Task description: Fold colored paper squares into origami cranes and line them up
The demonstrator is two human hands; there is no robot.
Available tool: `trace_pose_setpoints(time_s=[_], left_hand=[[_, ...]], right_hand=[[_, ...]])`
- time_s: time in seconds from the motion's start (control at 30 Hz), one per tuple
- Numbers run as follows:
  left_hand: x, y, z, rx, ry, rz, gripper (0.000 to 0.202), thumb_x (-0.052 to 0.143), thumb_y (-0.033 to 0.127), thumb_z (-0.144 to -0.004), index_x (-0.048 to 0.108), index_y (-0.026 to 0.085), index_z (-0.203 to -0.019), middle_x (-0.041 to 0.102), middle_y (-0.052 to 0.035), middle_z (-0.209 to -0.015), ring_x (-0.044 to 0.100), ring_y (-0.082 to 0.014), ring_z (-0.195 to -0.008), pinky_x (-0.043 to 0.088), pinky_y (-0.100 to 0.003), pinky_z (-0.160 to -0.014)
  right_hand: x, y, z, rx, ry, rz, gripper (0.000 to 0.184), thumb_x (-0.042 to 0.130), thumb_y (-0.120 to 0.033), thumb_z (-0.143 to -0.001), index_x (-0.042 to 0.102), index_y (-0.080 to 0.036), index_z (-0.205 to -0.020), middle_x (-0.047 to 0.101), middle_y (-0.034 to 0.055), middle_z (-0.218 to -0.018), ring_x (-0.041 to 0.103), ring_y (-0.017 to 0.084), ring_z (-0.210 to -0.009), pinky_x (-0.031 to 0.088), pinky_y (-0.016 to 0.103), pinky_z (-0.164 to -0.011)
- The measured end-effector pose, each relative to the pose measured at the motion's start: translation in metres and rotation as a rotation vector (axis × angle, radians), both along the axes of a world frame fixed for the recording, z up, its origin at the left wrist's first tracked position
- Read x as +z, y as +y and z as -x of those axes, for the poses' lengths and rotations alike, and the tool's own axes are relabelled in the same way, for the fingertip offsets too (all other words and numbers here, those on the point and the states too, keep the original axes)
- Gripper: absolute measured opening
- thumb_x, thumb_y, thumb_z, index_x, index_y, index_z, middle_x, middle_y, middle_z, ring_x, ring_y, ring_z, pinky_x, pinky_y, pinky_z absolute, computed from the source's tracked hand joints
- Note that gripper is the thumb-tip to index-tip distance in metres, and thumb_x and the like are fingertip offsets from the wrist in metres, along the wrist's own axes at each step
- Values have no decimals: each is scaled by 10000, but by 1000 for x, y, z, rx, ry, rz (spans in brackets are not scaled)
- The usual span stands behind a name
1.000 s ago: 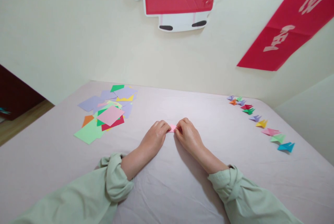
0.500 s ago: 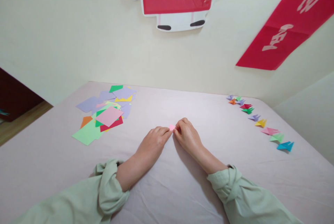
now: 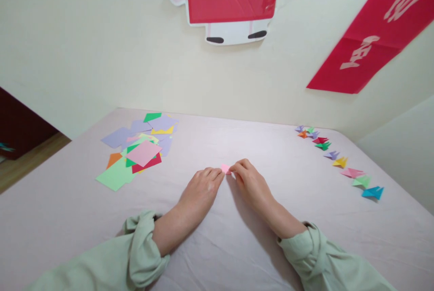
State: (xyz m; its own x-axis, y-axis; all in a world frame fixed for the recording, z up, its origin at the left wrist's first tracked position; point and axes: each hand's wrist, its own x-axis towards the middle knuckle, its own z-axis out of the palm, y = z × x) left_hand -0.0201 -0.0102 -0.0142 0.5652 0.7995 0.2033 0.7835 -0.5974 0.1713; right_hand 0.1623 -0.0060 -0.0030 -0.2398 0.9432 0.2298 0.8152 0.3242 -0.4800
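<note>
Left hand: I have the left hand (image 3: 202, 188) reaching in from the near left, palm down and low over the surface (image 3: 271, 141), fingers close together and almost straight, tips at the paper's left edge.
Right hand: the right hand (image 3: 251, 183) comes in from the near right, knuckles raised, fingers bent inward, tips at the paper's right edge.
Grip: both hands are mostly closed up, with little gap between the fingers; from here I cannot tell whether either one pinches the paper or only touches it.
Pink paper: one small pink paper (image 3: 225, 169) lies flat near the middle, between the two sets of fingertips, just beyond the hands on the far side.
Sleeves: two, pale green; I see the left sleeve (image 3: 98, 255) and the right sleeve (image 3: 328, 255) bunched below the wrists.
Folded pieces: I count eleven folded pieces (image 3: 340, 162) in a loose line on the right: three lilac, two light green, and one each of orange, red, dark green, yellow, pink and blue.
Loose sheets: a heap of loose sheets (image 3: 144, 153) on the far left, one pink sheet on top; they overlap too much for me to count.
Wall: one red banner (image 3: 368, 40) at far right.
</note>
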Motion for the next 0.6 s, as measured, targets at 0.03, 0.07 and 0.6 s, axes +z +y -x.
trace_pose_setpoints(time_s=[0.03,0.07,0.6], left_hand=[[0,0,0,2,-4,3,315,458,133,-923,534,206,-1220,607,-83,-1214,539,-226,-1098,433,-380,-910],[1,0,0,2,-7,7,309,455,130,-922,540,204,-1210,611,-83,-1202,542,-226,-1092,434,-380,-908],[5,-6,6,19,10,27,350,440,63,-868,568,198,-1164,617,-95,-1188,548,-236,-1090,444,-388,-901]], right_hand=[[0,-4,1,23,-45,-1,316,432,-30,-868,650,-216,-1000,587,61,-1020,565,166,-890,435,272,-763],[0,-7,1,36,-89,-7,336,445,-29,-869,663,-226,-1032,597,66,-1038,567,174,-912,436,280,-780],[0,-13,0,21,-272,-28,251,481,-69,-908,681,-210,-963,656,79,-997,570,216,-899,430,319,-777]])
